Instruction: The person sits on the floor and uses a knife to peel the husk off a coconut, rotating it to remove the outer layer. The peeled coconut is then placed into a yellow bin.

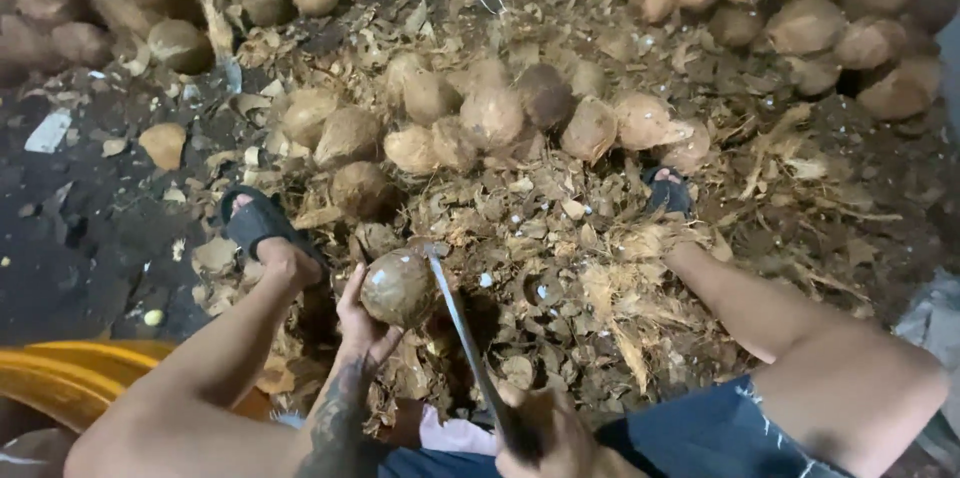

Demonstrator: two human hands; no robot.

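- The left hand (358, 323) cups a coconut (398, 287) from the left and below, fingers wrapped round its near side, holding it just above the husk litter (560, 268) between the person's legs. This grip leaves the nut's right side bare to the blade.
- The right hand (545, 438) is closed round the handle of a long knife (455, 313) at the near edge of the view. The blade runs up and left, and its tip touches the nut's upper right side.
- The blade meets the nut on the side away from the left fingers, so it seems the grip keeps them out of the cutting line.
- A row of husked coconuts (520, 118) lies just beyond the litter, and more are piled (800, 8) along the far edge.
- Both sandalled feet (260, 223) are spread wide, leaving a working gap between them.
- Open room: dark bare floor (70, 228) at left. A yellow tub rim (70, 373) sits near left, beside the left arm.
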